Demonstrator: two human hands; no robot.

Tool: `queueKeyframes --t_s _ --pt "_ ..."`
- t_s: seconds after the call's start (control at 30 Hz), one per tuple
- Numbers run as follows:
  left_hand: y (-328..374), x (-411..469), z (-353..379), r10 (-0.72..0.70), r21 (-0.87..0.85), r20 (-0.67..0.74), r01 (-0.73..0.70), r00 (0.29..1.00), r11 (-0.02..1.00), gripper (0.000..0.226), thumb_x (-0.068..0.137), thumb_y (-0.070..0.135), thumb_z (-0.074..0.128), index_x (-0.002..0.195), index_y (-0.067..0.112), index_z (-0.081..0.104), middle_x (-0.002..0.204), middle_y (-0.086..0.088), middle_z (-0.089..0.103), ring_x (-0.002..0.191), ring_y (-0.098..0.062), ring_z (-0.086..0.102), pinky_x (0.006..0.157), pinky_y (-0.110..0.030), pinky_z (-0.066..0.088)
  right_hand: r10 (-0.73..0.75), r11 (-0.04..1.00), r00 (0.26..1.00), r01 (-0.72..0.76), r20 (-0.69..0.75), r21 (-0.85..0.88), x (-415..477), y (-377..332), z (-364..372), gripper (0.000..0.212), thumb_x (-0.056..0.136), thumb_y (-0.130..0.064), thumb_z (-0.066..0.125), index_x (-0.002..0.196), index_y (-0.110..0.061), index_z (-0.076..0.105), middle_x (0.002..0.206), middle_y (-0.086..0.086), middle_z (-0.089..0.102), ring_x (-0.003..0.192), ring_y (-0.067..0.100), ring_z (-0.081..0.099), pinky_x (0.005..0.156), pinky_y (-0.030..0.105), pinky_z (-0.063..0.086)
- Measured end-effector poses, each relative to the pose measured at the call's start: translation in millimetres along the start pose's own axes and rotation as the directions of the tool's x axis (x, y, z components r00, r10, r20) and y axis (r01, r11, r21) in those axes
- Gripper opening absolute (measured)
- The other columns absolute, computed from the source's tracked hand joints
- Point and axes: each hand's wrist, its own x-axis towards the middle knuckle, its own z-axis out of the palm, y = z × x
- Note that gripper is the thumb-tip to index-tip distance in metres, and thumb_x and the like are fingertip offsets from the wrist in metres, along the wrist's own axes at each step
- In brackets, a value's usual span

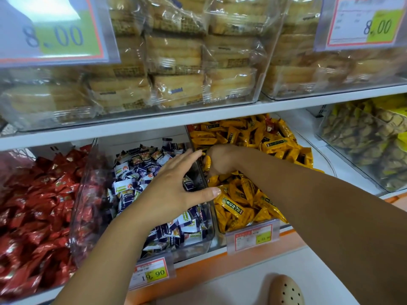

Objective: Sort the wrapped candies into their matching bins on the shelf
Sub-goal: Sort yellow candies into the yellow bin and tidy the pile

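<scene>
yellow wrapped candy [207, 164]: one piece, being pinched in the curled fingers of the right grip [218, 160], which is hanging low over the yellow-candy bin [220, 230], close against that bin's left wall.

yellow candies [248, 201]: a heap that is filling the same clear bin, with a few red pieces lying among them at the back.

left grip [174, 183]: spread wide and holding nothing, palm down, hovering over the blue-and-white candies [136, 183]; its thumb is reaching to the wall between the two bins.

blue-and-white candies: piled in the middle clear bin [198, 245], which is carrying a price tag [152, 274] reading 19.90.

red candies [33, 205]: heaped in the leftmost bin.

green-and-yellow packets [363, 142]: sitting in a clear bin at far right, well apart from both grips.

clear-wrapped pastry packs [176, 73]: stacked in clear bins on the white shelf board [154, 122] above, under two 8.00 tags.

beige perforated shoe [286, 291]: showing at the bottom edge.
</scene>
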Motion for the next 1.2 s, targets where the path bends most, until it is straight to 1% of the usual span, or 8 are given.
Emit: queueKeyframes --t_s 0.1,0.27,0.33,0.53,0.8,0.97,1.1,1.2 --pt "2.3 -0.3 -1.8 -0.004 0.010 0.006 0.004 1.000 1.000 0.093 0.066 0.072 0.053 0.145 0.054 0.008 0.154 0.029 0.001 0.141 0.003 0.000 0.112 -0.026 0.007 -0.033 0.994 0.999 0.034 -0.014 0.101 -4.0 3.8 -2.1 0.024 0.090 -0.024 0.061 0.109 -0.008 0.064 0.104 0.008 0.063 0.097 0.023 0.060 0.082 0.031 0.052" --pt "3.4 -2.9 -2.8 -0.028 -0.018 0.015 0.028 0.999 0.999 0.094 0.065 0.072 0.056 0.144 0.056 0.009 0.156 0.025 0.001 0.144 -0.004 0.003 0.115 -0.032 0.012 -0.070 0.953 0.990 0.103 -0.125 0.285 -20.9 8.3 -6.0 0.018 0.083 -0.024 0.072 0.089 -0.009 0.063 0.079 0.003 0.056 0.076 0.017 0.055 0.060 0.026 0.041" --pt "3.5 -2.9 -2.4 -0.036 -0.045 0.013 0.037 0.999 0.998 0.096 0.064 0.071 0.059 0.144 0.057 0.008 0.157 0.022 0.004 0.145 -0.007 0.007 0.114 -0.033 0.017 -0.053 0.919 0.980 0.122 -0.190 0.374 -29.6 10.8 -6.4 0.027 0.078 -0.029 0.077 0.097 -0.013 0.066 0.084 -0.004 0.058 0.081 0.012 0.055 0.065 0.024 0.041" --pt "7.1 3.4 3.9 -0.029 -0.189 -0.133 0.004 0.991 0.982 0.090 0.071 0.061 0.067 0.146 0.049 0.018 0.156 0.008 0.020 0.142 -0.014 0.023 0.111 -0.033 0.026 0.016 0.597 0.941 0.263 -0.339 0.758 -58.1 27.8 -4.0 0.031 0.071 -0.019 0.082 0.099 -0.024 0.071 0.094 -0.009 0.069 0.089 0.008 0.063 0.077 0.015 0.049" --pt "25.3 15.8 13.9 0.097 -0.003 -0.370 -0.105 0.924 0.994 0.058 0.090 0.036 0.061 0.143 0.034 0.037 0.141 0.008 0.041 0.130 -0.013 0.027 0.097 -0.022 0.025 -0.023 0.331 0.879 0.457 -0.477 0.825 -82.6 26.1 0.7 0.024 0.074 -0.001 0.076 0.092 -0.017 0.072 0.089 -0.001 0.071 0.084 0.009 0.066 0.078 0.020 0.054" --pt "33.3 21.4 17.5 0.060 -0.234 -0.316 -0.140 0.947 0.962 0.052 0.092 0.023 0.061 0.138 0.038 0.043 0.084 0.000 0.065 0.071 -0.010 0.059 0.062 -0.023 0.047 -0.011 0.248 0.858 0.500 -0.514 0.830 -84.2 27.1 10.8 0.032 0.075 0.006 0.073 0.093 -0.020 0.072 0.091 -0.004 0.072 0.088 0.011 0.067 0.077 0.022 0.054" --pt "32.0 25.3 15.2 0.029 -0.304 -0.378 -0.154 0.925 0.940 0.036 0.091 0.020 0.063 0.120 0.041 0.055 0.089 0.019 0.064 0.074 -0.006 0.066 0.078 -0.028 0.055 -0.014 0.220 0.860 0.500 -0.509 0.838 -81.6 29.2 18.8 0.042 0.078 0.006 0.070 0.111 -0.020 0.070 0.107 0.004 0.071 0.094 0.017 0.067 0.077 0.027 0.055" --pt "29.4 28.4 13.6 0.009 -0.335 -0.390 -0.151 0.921 0.930 0.028 0.093 0.018 0.060 0.118 0.029 0.064 0.088 0.010 0.070 0.068 -0.001 0.063 0.077 -0.026 0.055 -0.013 0.203 0.863 0.496 -0.505 0.844 -78.7 30.2 21.9 0.048 0.078 0.005 0.071 0.115 -0.026 0.068 0.110 0.003 0.070 0.097 0.021 0.066 0.082 0.034 0.056"
